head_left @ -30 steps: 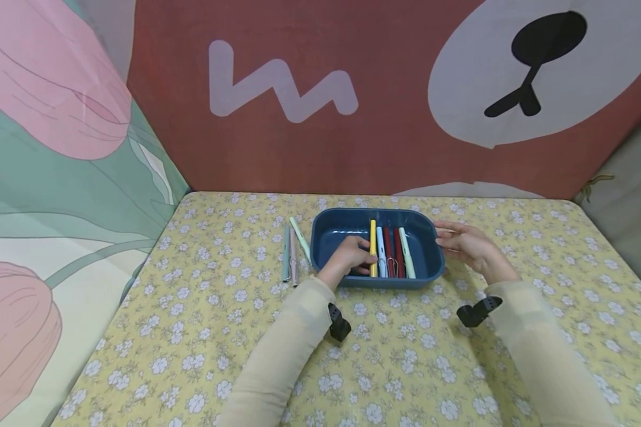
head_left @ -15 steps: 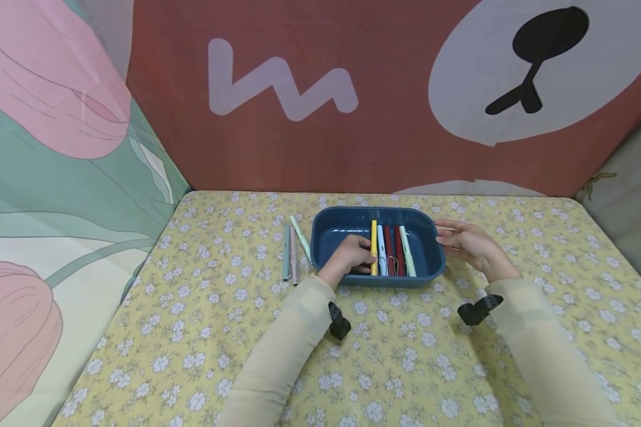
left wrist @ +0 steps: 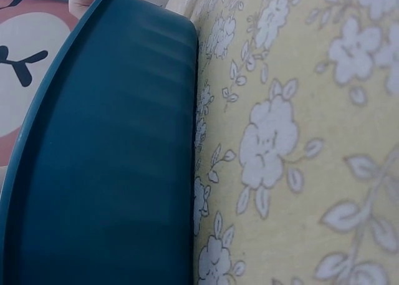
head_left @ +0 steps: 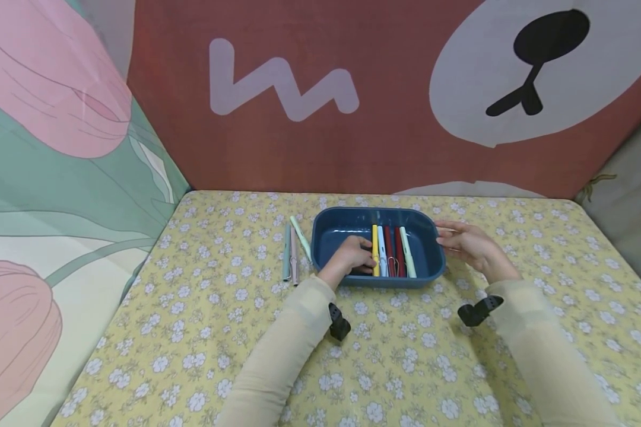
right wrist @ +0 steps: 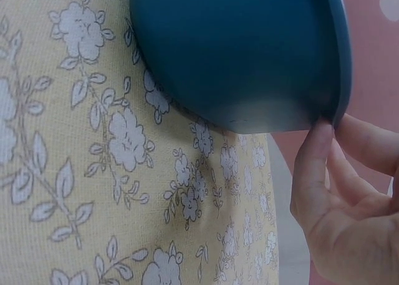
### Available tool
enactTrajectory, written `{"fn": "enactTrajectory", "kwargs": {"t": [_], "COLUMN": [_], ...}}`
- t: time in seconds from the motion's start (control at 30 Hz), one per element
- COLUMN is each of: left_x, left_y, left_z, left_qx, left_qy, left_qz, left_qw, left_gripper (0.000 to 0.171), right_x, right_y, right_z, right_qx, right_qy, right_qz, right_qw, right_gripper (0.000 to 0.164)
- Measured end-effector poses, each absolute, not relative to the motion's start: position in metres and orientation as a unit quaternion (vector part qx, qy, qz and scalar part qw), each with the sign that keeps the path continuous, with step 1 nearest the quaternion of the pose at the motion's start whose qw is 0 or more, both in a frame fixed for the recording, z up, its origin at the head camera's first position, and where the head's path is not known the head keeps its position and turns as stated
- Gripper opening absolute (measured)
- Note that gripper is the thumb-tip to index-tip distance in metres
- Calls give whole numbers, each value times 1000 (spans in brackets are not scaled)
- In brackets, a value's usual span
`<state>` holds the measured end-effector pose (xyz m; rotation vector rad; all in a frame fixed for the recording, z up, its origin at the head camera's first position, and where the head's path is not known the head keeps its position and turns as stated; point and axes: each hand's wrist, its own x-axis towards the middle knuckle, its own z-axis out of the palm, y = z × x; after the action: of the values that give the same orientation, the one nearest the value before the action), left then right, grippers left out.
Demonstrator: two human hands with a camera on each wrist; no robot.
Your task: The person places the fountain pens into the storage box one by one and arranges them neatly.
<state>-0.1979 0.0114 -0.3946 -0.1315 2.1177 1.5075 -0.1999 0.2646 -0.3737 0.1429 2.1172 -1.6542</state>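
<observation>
A dark blue plastic box (head_left: 331,220) stands on the table, a row of pens lying side by side in its right half. Inside it, my left hand (head_left: 349,256) has its fingertips at the yellow pen (head_left: 375,237), leftmost of the row. Right of that pen lie a light blue pen (head_left: 381,246), two dark red pens (head_left: 399,249) and a pale green pen (head_left: 407,252). My right hand (right wrist: 349,204) pinches the box's right rim between thumb and fingers. In the left wrist view the box's outer wall (left wrist: 118,135) hides the left fingers.
Left of the box lie a teal pen (head_left: 286,252), a mauve pen (head_left: 294,258) and a slanted mint green pen (head_left: 300,237), its lower end close to the box. A flowered yellow cloth (head_left: 192,332) covers the table. Behind rises a red printed curtain (head_left: 299,154).
The yellow pen has shifted slightly toward me and right, closer against the light blue pen. My left hand has barely moved. My right hand keeps its place at the rim.
</observation>
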Motion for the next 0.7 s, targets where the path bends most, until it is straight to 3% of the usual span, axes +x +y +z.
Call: {"fn": "enactTrajectory", "kwargs": {"t": [0.7], "left_x": [-192], "left_y": [9], "left_z": [-389], "left_qx": [-42], "left_qy": [811], "left_qz": [526], "left_qw": [253], "left_gripper": [46], "right_x": [-200], "right_y": [264], "right_z": [-373], "right_qx": [58], "right_qy": [761], "right_qz": [-606], "right_qw": [223], "right_gripper": [64]}}
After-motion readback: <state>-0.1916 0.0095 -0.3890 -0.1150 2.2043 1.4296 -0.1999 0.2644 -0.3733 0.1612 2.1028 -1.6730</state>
